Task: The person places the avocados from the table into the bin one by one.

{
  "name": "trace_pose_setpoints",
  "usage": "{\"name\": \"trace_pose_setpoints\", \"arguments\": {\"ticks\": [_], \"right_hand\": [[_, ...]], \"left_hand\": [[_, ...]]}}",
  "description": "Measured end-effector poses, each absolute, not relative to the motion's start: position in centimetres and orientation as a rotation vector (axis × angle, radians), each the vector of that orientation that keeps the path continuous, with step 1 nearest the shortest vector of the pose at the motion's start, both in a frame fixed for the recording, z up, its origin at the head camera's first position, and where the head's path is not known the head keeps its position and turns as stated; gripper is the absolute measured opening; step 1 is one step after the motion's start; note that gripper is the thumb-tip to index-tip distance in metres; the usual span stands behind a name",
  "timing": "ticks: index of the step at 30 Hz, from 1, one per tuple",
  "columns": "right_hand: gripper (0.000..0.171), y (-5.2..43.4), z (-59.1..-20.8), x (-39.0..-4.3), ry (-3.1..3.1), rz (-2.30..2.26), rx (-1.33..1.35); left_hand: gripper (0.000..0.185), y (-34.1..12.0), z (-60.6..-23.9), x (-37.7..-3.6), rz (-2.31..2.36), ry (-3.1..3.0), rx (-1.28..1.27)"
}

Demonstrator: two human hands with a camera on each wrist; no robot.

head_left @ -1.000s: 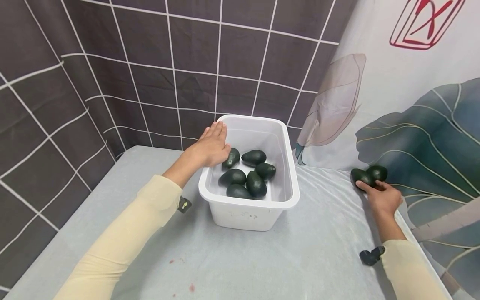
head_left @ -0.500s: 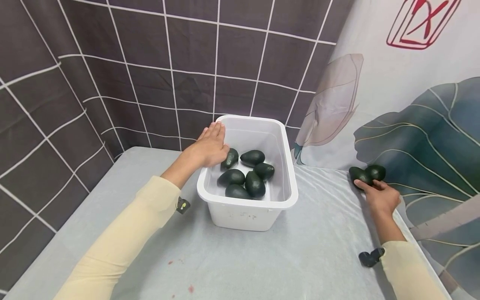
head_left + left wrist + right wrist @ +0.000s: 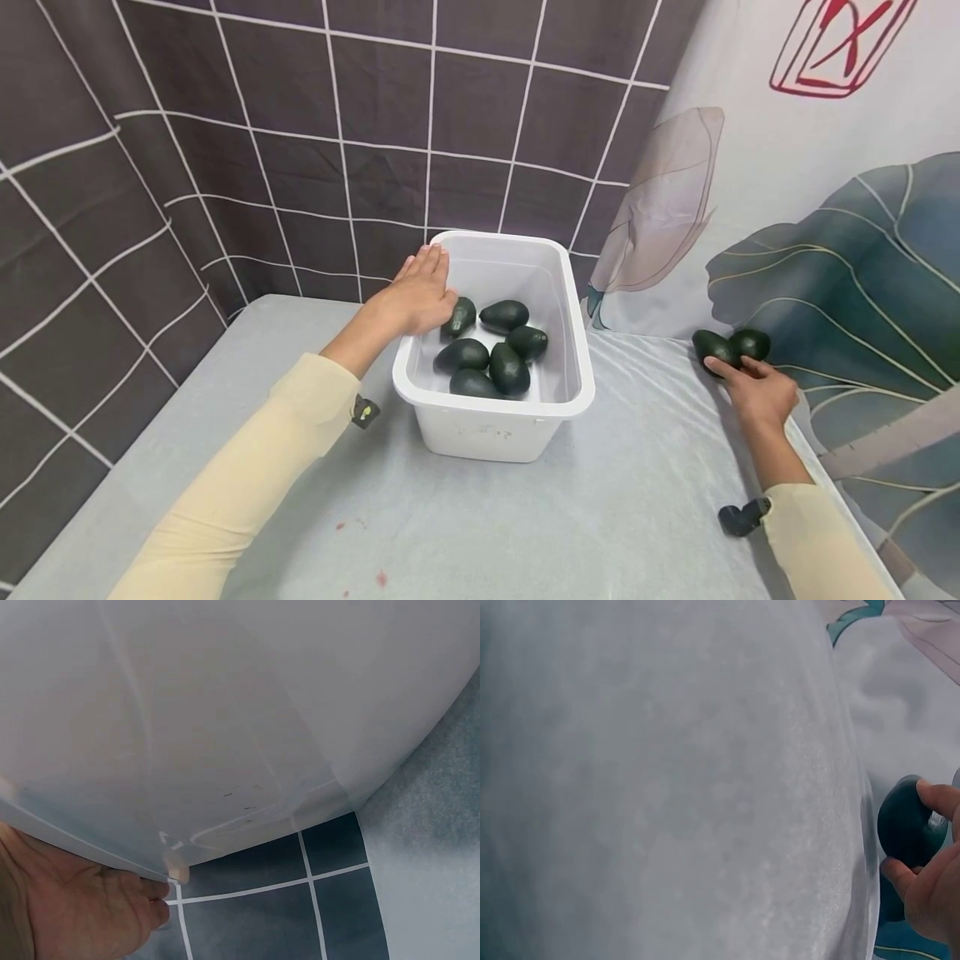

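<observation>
Dark-green avocado (image 3: 712, 347) at right of frame sits pinched in the right hand (image 3: 759, 396); a loose grip could roll it off the table (image 3: 645, 500). Left hand (image 3: 416, 292) rests flat-fingered on the white tub (image 3: 570, 392).

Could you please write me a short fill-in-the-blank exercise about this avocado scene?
1. The white plastic bin holds ___ avocados.
2. The left hand rests on the bin's ___.
3. The right hand pinches one of ___ avocados lying on the table.
4. The wall behind the bin is covered in dark ___.

Missing words: six; rim; two; tiles
</observation>
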State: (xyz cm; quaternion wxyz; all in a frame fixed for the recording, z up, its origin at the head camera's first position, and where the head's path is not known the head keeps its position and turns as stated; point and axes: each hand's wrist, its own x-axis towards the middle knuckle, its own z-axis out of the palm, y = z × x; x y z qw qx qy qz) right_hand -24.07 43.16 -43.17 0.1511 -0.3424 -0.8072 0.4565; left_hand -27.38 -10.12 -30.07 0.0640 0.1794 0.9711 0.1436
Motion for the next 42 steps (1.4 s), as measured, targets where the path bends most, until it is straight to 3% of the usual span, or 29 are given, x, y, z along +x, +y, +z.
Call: {"name": "trace_pose_setpoints", "arguments": {"ticks": [42], "right_hand": [[0.086,37.4,-39.5,-25.0,-2.428,1.369,-0.798]], "left_hand": [[0.079,-10.2,-29.9,-27.4,0.430,2.930,0.549]]}}
